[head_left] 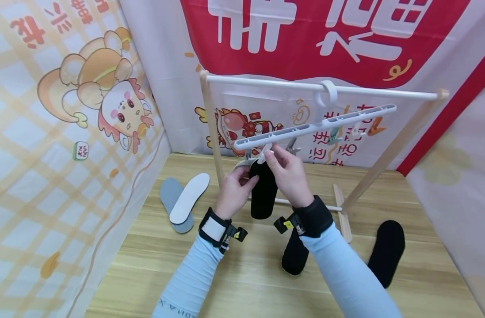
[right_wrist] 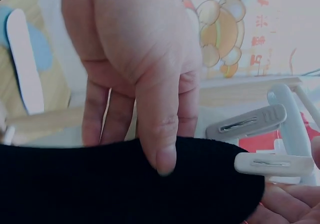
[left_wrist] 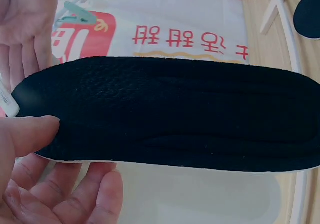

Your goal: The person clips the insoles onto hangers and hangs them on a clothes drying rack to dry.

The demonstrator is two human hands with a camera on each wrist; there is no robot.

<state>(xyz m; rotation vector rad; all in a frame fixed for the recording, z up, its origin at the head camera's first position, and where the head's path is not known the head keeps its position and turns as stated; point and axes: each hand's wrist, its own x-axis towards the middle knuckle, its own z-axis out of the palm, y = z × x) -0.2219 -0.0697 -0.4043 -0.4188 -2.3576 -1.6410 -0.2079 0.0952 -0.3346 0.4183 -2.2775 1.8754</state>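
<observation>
My left hand (head_left: 235, 191) pinches a black insole (head_left: 263, 196) near its upper end, thumb on the dark face and fingers behind. At the insole's top, my right hand (head_left: 292, 176) pinches a white clothespin (head_left: 266, 152) under the white hanger (head_left: 314, 128). In the right wrist view, the clothespin (right_wrist: 272, 164) overlaps the insole's tip (right_wrist: 220, 184), and a grey clothespin (right_wrist: 247, 124) is beside it. A pale insole (left_wrist: 200, 194) shows behind the black one in the left wrist view, partly hidden.
The hanger hooks over a white rod (head_left: 258, 81) on a wooden-legged rack. Teal (head_left: 335, 136) and orange (head_left: 375, 126) clothespins hang at its right. A white insole (head_left: 189, 198) overlaps a grey one (head_left: 170, 192) on the floor; black insoles (head_left: 295, 254) lie right, one partly behind my right wrist.
</observation>
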